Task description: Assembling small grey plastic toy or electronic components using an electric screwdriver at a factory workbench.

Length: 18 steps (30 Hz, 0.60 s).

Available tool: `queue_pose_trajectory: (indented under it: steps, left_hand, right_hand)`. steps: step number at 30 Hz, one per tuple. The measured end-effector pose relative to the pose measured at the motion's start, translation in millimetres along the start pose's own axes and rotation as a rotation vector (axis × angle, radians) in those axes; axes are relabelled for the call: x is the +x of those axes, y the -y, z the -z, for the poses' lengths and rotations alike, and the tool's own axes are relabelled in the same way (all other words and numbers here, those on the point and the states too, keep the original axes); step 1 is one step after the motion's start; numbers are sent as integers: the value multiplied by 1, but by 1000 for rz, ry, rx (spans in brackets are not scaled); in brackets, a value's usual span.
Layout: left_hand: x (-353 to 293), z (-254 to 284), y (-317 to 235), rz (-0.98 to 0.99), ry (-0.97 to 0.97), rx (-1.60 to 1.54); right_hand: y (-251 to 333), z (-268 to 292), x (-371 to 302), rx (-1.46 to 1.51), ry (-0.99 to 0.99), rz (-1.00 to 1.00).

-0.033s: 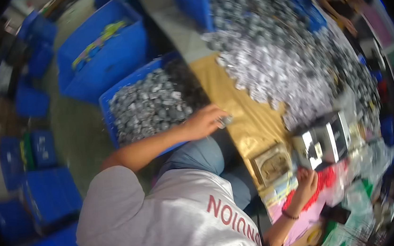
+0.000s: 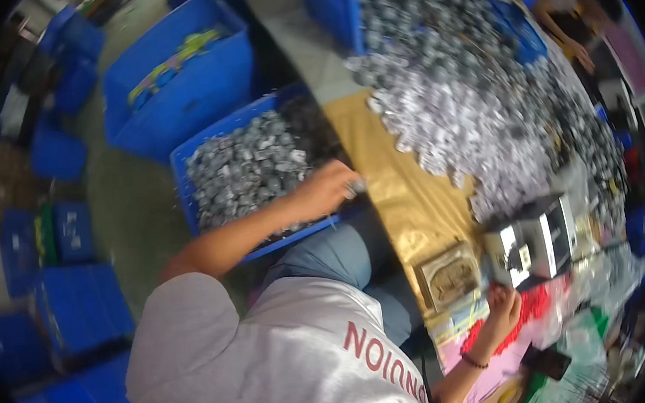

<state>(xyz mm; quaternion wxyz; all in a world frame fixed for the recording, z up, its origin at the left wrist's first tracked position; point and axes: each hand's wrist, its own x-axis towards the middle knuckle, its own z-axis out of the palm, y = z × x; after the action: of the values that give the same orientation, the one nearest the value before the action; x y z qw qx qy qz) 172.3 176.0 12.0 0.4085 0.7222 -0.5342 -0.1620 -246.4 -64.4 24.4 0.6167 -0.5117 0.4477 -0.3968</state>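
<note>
My left hand [image 2: 327,188] is closed on a small shiny grey piece [image 2: 355,188], blurred by motion. It hovers over the near right edge of a blue bin [image 2: 184,185] full of similar small grey pieces [image 2: 246,170], beside the gold-coloured sheet [image 2: 368,150] on the table. My right hand [image 2: 505,304], a beaded bracelet on its wrist, has its fingers curled together in front of a black-and-white box [image 2: 507,250]. Whatever those fingers hold, if anything, cannot be made out. Left of them lies a square tan-framed tray [image 2: 450,276] with brownish contents.
A large heap of clear and grey pieces [image 2: 458,122] covers the table's far side. Another blue bin [image 2: 179,87] with yellow-green items stands on the floor at the left. Red material [image 2: 534,301] and plastic bags [image 2: 602,283] lie at the right. A person [image 2: 573,22] sits far right.
My left hand has shifted slightly left, toward the filled blue bin, with the grey piece still in its fingers. My right hand has stayed nearly in place. The whole view has shifted a little.
</note>
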Motion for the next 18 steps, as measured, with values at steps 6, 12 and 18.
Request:
queue_pose_trajectory:
  steps: [6, 12, 18]
  left_hand:
    - [-115, 153, 141, 462, -364, 804]
    - [-109, 106, 143, 531, -237, 559]
    - [-1, -5, 29, -60, -184, 204]
  right_hand:
    - [-8, 23, 5, -97, -3, -9]
    - [-4, 45, 4, -393, -85, 105]
    - [-39, 110, 23, -1348, -149, 445]
